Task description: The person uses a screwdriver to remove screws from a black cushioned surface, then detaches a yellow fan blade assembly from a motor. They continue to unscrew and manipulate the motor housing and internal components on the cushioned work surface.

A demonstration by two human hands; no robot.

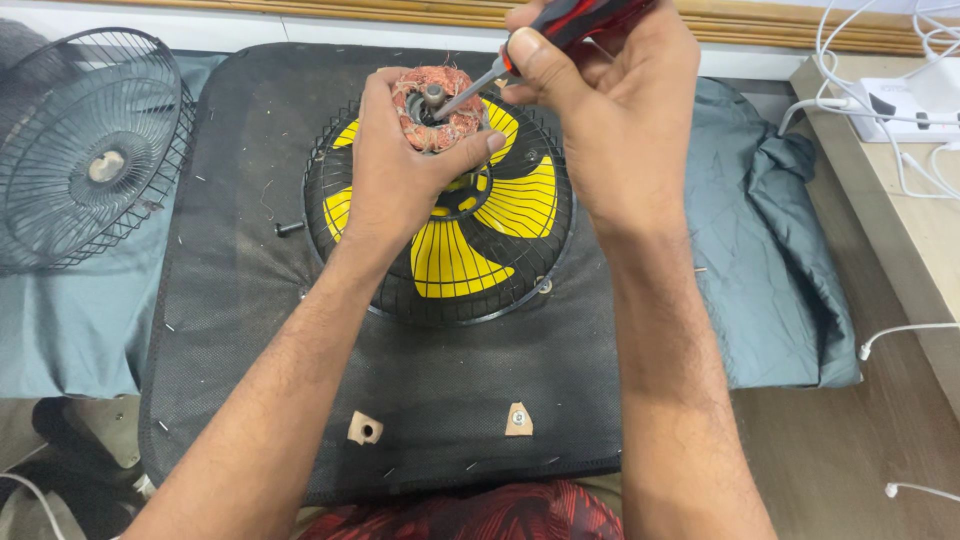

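Observation:
My left hand grips a round motor core with copper-coloured windings, holding it above a black wire fan guard with yellow blades inside. My right hand is closed on a screwdriver with a red and black handle. Its metal tip reaches into the centre of the motor core, beside a short grey shaft. Both forearms stretch out over a black mat.
A second black fan guard lies at the far left on a grey-blue cloth. A dark screw and two small tan pieces sit on the mat. White cables and a power strip lie on the wooden surface at right.

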